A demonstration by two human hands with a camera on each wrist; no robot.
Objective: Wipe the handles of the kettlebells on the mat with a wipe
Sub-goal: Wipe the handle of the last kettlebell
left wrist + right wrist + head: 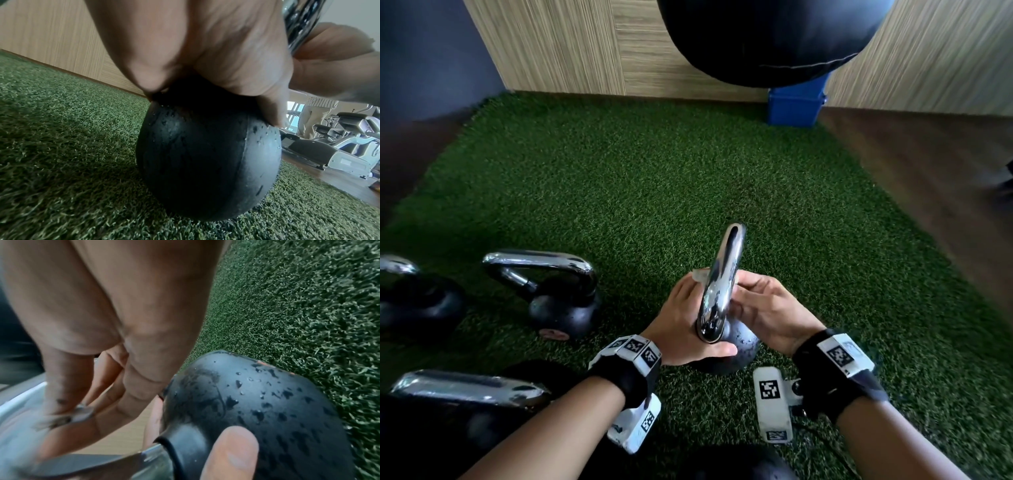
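Observation:
A black kettlebell [736, 349] with a chrome handle [722, 281] stands on the green turf mat [654, 192] in front of me. My left hand [685, 325] grips it where handle meets ball, thumb lying on the wet ball [257, 410]. From the right, my right hand [763, 308] reaches to the handle and pinches a small pale wipe [81, 414] against the chrome. A corner of the wipe [700, 274] shows on the handle's left side. Up close the ball [207, 162] sits under my left palm [205, 48].
Two more kettlebells [561, 294] [414, 301] stand on the mat to the left, another [469, 390] near my left forearm. A black punching bag [767, 41] hangs over a blue base [796, 102] at the back. Wood floor [928, 164] borders the mat's right side; gym machines [339, 146] stand beyond.

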